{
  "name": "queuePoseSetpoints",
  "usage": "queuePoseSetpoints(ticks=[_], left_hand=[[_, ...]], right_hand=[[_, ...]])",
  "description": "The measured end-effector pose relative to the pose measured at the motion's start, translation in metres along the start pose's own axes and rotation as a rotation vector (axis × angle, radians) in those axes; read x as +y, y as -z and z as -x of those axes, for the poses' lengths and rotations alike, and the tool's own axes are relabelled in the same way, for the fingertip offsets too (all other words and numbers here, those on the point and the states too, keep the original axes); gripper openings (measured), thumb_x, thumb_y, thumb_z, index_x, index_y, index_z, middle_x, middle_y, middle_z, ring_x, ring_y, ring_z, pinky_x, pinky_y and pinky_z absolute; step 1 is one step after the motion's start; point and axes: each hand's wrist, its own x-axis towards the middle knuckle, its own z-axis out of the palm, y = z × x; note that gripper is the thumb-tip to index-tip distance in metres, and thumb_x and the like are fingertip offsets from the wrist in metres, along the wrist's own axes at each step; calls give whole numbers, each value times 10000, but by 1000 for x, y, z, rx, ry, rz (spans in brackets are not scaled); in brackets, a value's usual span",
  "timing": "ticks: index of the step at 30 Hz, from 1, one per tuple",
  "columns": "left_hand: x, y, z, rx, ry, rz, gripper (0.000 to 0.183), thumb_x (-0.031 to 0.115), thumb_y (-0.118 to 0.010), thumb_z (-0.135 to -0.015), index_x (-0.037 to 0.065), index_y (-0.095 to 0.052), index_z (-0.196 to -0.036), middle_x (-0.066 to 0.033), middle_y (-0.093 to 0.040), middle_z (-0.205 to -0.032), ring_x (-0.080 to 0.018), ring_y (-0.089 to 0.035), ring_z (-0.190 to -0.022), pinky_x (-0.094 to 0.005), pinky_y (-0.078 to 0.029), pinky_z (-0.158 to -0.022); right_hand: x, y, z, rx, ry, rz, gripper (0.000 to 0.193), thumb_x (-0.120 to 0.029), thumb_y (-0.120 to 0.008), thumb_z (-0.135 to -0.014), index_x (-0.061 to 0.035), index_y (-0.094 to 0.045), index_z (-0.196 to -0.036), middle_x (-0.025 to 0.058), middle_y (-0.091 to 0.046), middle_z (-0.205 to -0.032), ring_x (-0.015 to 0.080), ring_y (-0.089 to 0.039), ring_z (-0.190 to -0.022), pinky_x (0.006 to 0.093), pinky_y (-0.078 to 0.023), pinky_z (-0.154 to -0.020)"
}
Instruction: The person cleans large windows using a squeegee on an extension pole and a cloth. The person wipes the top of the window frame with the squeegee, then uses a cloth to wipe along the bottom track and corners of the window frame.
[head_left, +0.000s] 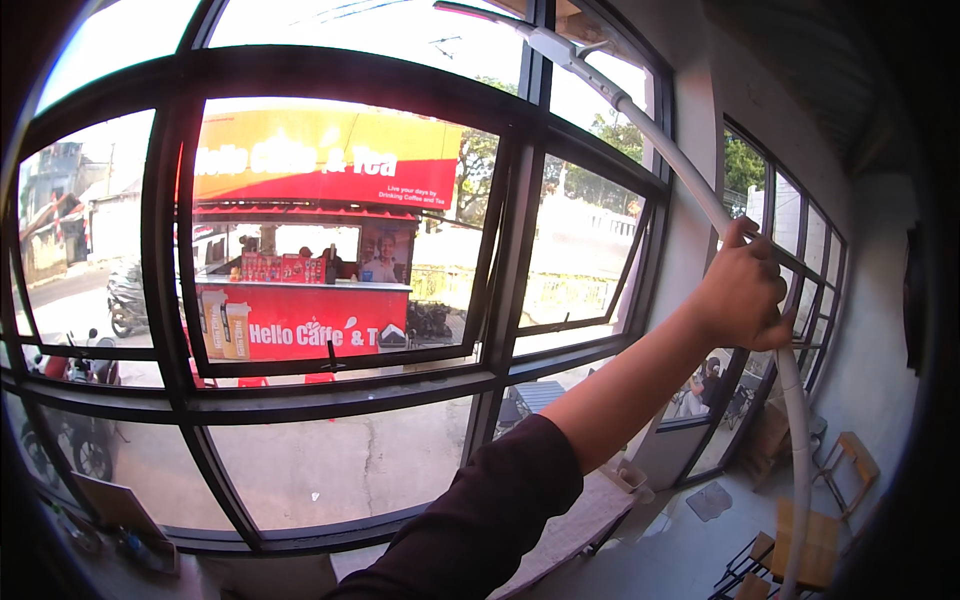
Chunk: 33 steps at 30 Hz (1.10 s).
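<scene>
Left hand [745, 290] has its fingers wrapped around the white pole [675, 155], squeegee-like head [555, 45] above-left of them; apparent step, upper-window [350, 28] wiping; next move calls for steady blade pressure.

- Well left of the hand [742, 292], outdoors: a red drinks stall [300, 315] under an orange-and-red banner [290, 150].
- Farther left, outdoors: a parked motorbike [123, 300].
- Below and left of the hand: a long pale table [590, 510].
- Below the hand: a grey mat [709, 502] on the floor.
- Below and right: a wooden chair [855, 455] near a wooden table [825, 540].
- Right of the hand: a pale wall [880, 260].
</scene>
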Motion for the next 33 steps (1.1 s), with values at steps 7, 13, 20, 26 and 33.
queuePoseSetpoints(ticks=[7,13,20,26,33], left_hand=[[-84,103,-11,-226,-38,-464,158,258,-498,-685,122,-570,-721,-16,-536,-868,-190,-504,-977,-554,-237,-867],[-134,159,-31,-530,231,-891,357,159,-544,-818,196,-508,-1171,-58,-443,-1246,-217,-453,-1161,-508,-367,-903],[-157,205,-28,-889,431,-1057,641,212,-656,-754,290,-358,-1316,-158,-298,-1393,-283,-491,-1149,-399,-432,-888],[-188,230,-22,-936,466,-1210,735,338,-686,-727,258,-306,-1351,-151,-196,-1442,-275,-358,-1264,-469,-375,-946],[-222,238,9,-531,82,-1147,495,251,-626,-752,89,-490,-1200,-132,-397,-1334,-267,-339,-1272,-424,-418,-890]], right_hand=[[-62,-198,-28,-523,-75,-851,302,-112,-547,-859,2,-463,-1125,4,-439,-510,62,-357,-346,219,-286,-314],[-169,-268,-113,-562,276,-923,478,-180,-616,-824,37,-435,-1211,9,-452,-511,58,-427,-372,203,-348,-338],[-261,-308,-152,-540,434,-887,440,-166,-582,-854,0,-444,-1238,-14,-444,-514,38,-406,-384,191,-339,-356],[-297,-336,-145,-574,429,-903,442,-181,-572,-863,-5,-430,-1243,-8,-453,-532,44,-423,-390,199,-351,-360],[-302,-327,-151,-584,416,-706,438,-216,-559,-869,1,-429,-1227,0,-463,-543,53,-461,-405,211,-381,-373]])
